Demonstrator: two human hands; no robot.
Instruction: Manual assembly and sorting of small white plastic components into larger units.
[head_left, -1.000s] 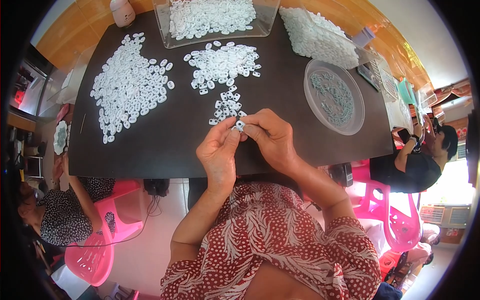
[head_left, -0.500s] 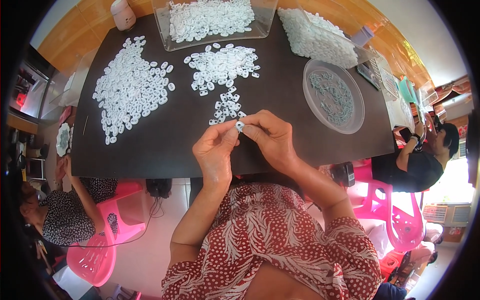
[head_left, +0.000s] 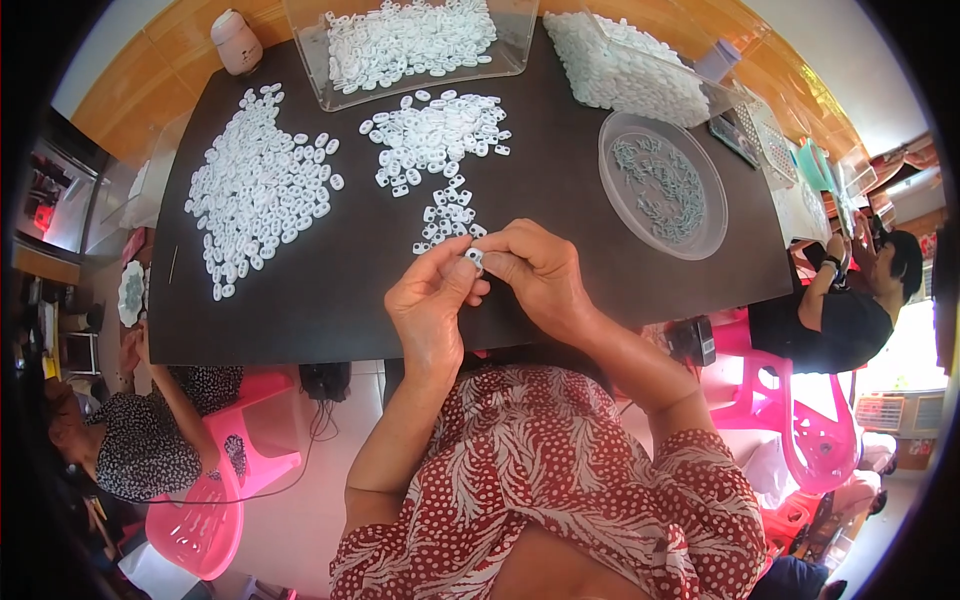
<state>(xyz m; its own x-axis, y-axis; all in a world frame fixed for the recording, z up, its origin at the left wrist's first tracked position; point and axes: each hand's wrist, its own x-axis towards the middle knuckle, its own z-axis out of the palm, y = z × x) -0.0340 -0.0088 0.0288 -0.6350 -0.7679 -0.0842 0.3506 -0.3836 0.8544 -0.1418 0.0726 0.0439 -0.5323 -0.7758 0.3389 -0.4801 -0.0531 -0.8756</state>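
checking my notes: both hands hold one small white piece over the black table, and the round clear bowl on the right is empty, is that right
Not quite. The head view shows the round clear bowl holds a scatter of small grey-green pieces, so it is not empty. The rest stands: the left hand and right hand hold one small white piece over the black table.

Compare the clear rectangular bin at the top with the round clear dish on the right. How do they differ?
The rectangular bin is straight-walled and heaped with white plastic pieces; the round dish is shallow and holds a thin scatter of smaller greyish pieces. The bin stands at the table's far edge, the dish nearer. Both are see-through plastic.
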